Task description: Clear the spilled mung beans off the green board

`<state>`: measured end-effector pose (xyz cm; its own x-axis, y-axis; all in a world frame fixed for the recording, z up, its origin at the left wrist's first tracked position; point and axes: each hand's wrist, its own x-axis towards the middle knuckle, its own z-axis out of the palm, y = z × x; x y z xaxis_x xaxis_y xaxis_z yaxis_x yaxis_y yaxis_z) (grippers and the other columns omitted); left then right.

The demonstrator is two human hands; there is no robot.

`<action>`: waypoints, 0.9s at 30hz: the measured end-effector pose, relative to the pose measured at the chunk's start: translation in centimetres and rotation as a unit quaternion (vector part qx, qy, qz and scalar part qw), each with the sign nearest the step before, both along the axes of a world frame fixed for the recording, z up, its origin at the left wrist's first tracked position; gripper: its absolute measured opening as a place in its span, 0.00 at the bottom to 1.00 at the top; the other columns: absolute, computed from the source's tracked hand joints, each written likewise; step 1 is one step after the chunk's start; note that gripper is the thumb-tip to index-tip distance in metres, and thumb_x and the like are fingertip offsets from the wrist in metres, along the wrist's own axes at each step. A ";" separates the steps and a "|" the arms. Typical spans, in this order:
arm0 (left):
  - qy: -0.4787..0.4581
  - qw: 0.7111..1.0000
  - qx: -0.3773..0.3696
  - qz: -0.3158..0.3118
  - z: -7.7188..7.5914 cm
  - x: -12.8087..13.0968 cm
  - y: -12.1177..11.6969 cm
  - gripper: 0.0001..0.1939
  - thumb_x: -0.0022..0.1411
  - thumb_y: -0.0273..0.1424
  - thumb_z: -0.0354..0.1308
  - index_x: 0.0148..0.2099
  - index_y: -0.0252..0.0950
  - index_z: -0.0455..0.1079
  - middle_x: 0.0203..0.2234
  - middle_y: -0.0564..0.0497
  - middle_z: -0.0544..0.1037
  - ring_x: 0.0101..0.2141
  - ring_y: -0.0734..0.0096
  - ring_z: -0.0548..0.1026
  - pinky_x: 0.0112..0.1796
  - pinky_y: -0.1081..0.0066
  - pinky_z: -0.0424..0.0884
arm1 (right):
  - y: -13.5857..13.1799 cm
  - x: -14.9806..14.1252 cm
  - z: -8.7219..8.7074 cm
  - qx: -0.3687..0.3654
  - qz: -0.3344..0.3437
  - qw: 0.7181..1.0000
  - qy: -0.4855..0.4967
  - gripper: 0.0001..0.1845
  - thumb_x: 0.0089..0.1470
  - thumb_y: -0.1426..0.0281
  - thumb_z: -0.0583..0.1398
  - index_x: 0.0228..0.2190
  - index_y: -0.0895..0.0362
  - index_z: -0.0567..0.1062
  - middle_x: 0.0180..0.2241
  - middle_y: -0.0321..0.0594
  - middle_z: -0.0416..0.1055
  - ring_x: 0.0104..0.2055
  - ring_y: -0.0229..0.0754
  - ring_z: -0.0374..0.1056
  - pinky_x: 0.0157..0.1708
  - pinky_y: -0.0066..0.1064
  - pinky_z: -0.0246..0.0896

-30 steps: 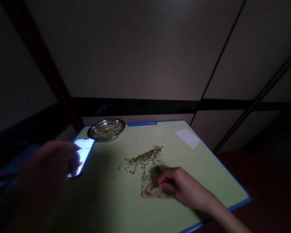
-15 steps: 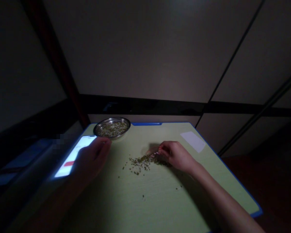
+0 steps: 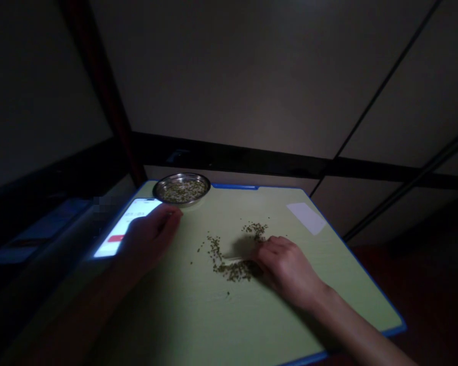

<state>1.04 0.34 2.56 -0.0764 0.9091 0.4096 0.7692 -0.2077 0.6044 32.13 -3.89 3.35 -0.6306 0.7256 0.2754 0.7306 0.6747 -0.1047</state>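
Small greenish-brown grains (image 3: 234, 272) lie scattered in a loose ring on the pale green table (image 3: 198, 320). Over the ring's right side, my right hand (image 3: 286, 269) is closed, fingertips low against the table. A thin, pale, see-through edge (image 3: 232, 257) juts left from its fingers among the grains; its kind is unclear. My left hand (image 3: 156, 229) is curled shut in shadow, over the edge of a lit phone (image 3: 116, 238) and just in front of a metal bowl (image 3: 181, 189) of green and whitish grains. Whatever its fingers hold, if anything, is hidden.
A white piece of paper (image 3: 307, 218) lies flat at the table's right. Blue edging (image 3: 236, 187) runs round the tabletop. Dark cabinet panels (image 3: 229, 86) rise directly behind it, and the surroundings are dim.
My right hand has moved nearer to me, and the single heap of grains has spread into a ring with a gap. My left hand stays by the phone. The view has tilted slightly.
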 end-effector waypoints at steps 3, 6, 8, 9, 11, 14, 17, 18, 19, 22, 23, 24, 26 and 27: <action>0.000 1.000 -0.003 -0.006 -0.1 -0.1 0.0 0.16 0.66 0.46 0.48 0.39 0.40 0.69 0.21 0.59 0.70 0.23 0.73 0.68 0.27 0.71 0.60 | -1.2 1.5 1.1 -0.084 -0.052 0.988 0.116 0.11 0.65 0.69 0.55 0.36 0.56 0.77 0.33 0.43 0.76 0.36 0.44 0.70 0.36 0.36 0.62; -0.004 1.000 -0.008 -0.010 -0.1 -0.1 0.0 0.16 0.66 0.45 0.48 0.39 0.40 0.69 0.22 0.58 0.71 0.24 0.73 0.69 0.28 0.71 0.61 | -2.0 2.1 1.4 -0.189 -0.066 0.961 0.188 0.08 0.62 0.67 0.58 0.36 0.53 0.77 0.33 0.39 0.77 0.33 0.42 0.71 0.33 0.34 0.64; -0.005 1.000 -0.003 -0.011 -0.2 -0.1 0.1 0.16 0.66 0.45 0.48 0.39 0.40 0.69 0.22 0.58 0.71 0.25 0.72 0.69 0.28 0.71 0.61 | -2.1 2.0 1.1 -0.242 -0.061 0.947 0.203 0.07 0.61 0.68 0.59 0.35 0.53 0.77 0.32 0.37 0.77 0.32 0.41 0.71 0.31 0.34 0.64; -0.002 1.000 0.000 -0.010 -0.2 -0.1 0.1 0.16 0.66 0.45 0.49 0.38 0.40 0.69 0.22 0.58 0.71 0.25 0.72 0.69 0.28 0.71 0.61 | -2.1 1.8 0.8 -0.259 -0.059 0.942 0.205 0.07 0.60 0.68 0.59 0.35 0.53 0.77 0.31 0.37 0.77 0.32 0.41 0.71 0.31 0.34 0.64; 0.004 1.000 0.006 -0.007 -0.3 -0.1 0.2 0.16 0.66 0.45 0.48 0.38 0.40 0.69 0.22 0.58 0.72 0.25 0.72 0.70 0.29 0.70 0.61 | -1.5 1.4 0.1 -0.276 -0.057 0.938 0.201 0.07 0.60 0.68 0.58 0.34 0.54 0.77 0.31 0.37 0.77 0.31 0.41 0.70 0.30 0.34 0.63; 0.009 1.000 0.003 0.000 -0.4 -0.2 0.3 0.16 0.66 0.45 0.48 0.39 0.40 0.70 0.23 0.58 0.72 0.25 0.72 0.70 0.29 0.70 0.61 | 0.1 0.9 -0.6 -0.271 -0.062 0.940 0.200 0.08 0.60 0.68 0.58 0.33 0.55 0.77 0.30 0.38 0.77 0.30 0.40 0.70 0.30 0.34 0.62; 0.014 1.000 -0.006 0.001 -0.4 -0.2 0.3 0.16 0.66 0.45 0.49 0.40 0.40 0.70 0.23 0.58 0.73 0.25 0.72 0.71 0.29 0.70 0.62 | 1.1 1.2 -0.4 -0.253 -0.063 0.944 0.203 0.08 0.60 0.68 0.58 0.32 0.56 0.76 0.29 0.38 0.77 0.29 0.40 0.69 0.30 0.34 0.62; 0.014 1.000 -0.006 0.003 -0.4 -0.2 0.3 0.16 0.66 0.45 0.49 0.40 0.40 0.70 0.23 0.58 0.73 0.25 0.73 0.70 0.29 0.70 0.62 | 1.1 1.5 -0.1 -0.246 -0.064 0.946 0.203 0.08 0.60 0.67 0.58 0.32 0.55 0.77 0.30 0.38 0.77 0.30 0.40 0.69 0.30 0.34 0.62; 0.014 1.000 -0.004 0.006 -0.4 -0.2 0.3 0.16 0.66 0.45 0.49 0.40 0.40 0.70 0.22 0.58 0.72 0.24 0.73 0.70 0.28 0.70 0.61 | 0.9 2.0 0.1 -0.240 -0.068 0.947 0.204 0.09 0.61 0.67 0.58 0.33 0.55 0.77 0.30 0.39 0.77 0.31 0.41 0.70 0.31 0.35 0.63; 0.012 1.000 0.005 0.003 -0.3 -0.2 0.2 0.15 0.66 0.44 0.49 0.39 0.40 0.70 0.21 0.58 0.71 0.22 0.74 0.68 0.28 0.70 0.61 | -0.9 3.6 0.7 -0.248 -0.087 0.943 0.204 0.10 0.62 0.65 0.57 0.34 0.54 0.78 0.32 0.39 0.78 0.33 0.42 0.71 0.32 0.35 0.64; 0.014 1.000 0.008 -0.003 -0.3 -0.2 0.1 0.15 0.66 0.44 0.49 0.39 0.40 0.70 0.21 0.58 0.71 0.23 0.74 0.68 0.28 0.70 0.61 | -1.5 4.1 0.7 -0.258 -0.093 0.941 0.201 0.10 0.62 0.65 0.57 0.34 0.54 0.78 0.31 0.39 0.78 0.33 0.42 0.71 0.31 0.35 0.64; 0.016 1.000 0.013 -0.007 -0.2 -0.2 0.1 0.15 0.66 0.43 0.50 0.39 0.40 0.70 0.22 0.58 0.71 0.23 0.74 0.69 0.28 0.70 0.61 | -2.2 4.5 0.6 -0.267 -0.098 0.938 0.197 0.10 0.62 0.65 0.57 0.34 0.53 0.78 0.31 0.39 0.78 0.32 0.42 0.71 0.31 0.35 0.64; 0.020 1.000 0.018 -0.008 -0.2 -0.1 0.0 0.15 0.65 0.43 0.50 0.39 0.39 0.70 0.22 0.58 0.72 0.24 0.74 0.69 0.28 0.71 0.61 | -3.1 4.7 0.2 -0.282 -0.104 0.935 0.191 0.10 0.61 0.66 0.57 0.33 0.53 0.78 0.31 0.39 0.77 0.32 0.42 0.71 0.31 0.35 0.64; 0.021 1.000 0.019 -0.006 -0.2 -0.1 0.0 0.15 0.65 0.44 0.50 0.39 0.39 0.71 0.21 0.58 0.72 0.23 0.74 0.69 0.28 0.71 0.61 | -3.4 4.6 0.0 -0.286 -0.105 0.933 0.191 0.09 0.61 0.66 0.57 0.33 0.53 0.77 0.31 0.38 0.77 0.31 0.42 0.71 0.31 0.35 0.64</action>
<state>0.98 0.34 2.35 -0.0485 0.8937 0.4461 0.7908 -0.2385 0.5637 36.76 -7.31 3.31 -0.3934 0.9192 -0.0182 0.6754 0.2756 -0.6840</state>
